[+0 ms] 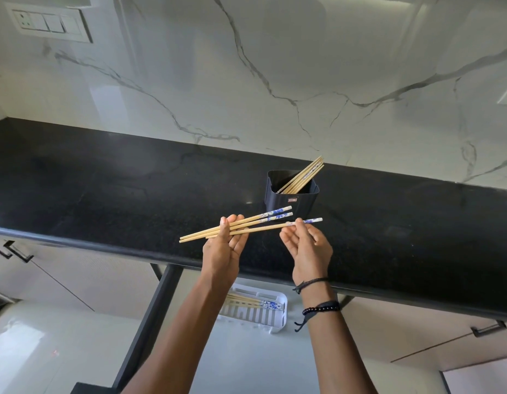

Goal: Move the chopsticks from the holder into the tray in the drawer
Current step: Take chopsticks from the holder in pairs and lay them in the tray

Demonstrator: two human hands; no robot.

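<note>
A black square holder (292, 199) stands on the black counter with several wooden chopsticks (305, 176) leaning in it. My left hand (228, 245), palm up, grips two wooden chopsticks with blue-patterned ends (263, 220) above the counter's front edge. My right hand (307, 250) pinches the blue end of a third chopstick (270, 228), whose thin end rests across my left fingers. Below the counter, a white slotted tray (270, 315) lies in the open drawer with a few chopsticks (256, 302) in it, partly hidden by my left forearm.
The black stone counter (104, 189) runs left to right against a white marble wall (275, 66). A switch panel (47, 22) is at the upper left. Cabinet handles (488, 328) show below the counter on both sides, and the drawer's dark frame (150, 322) runs beneath my left arm.
</note>
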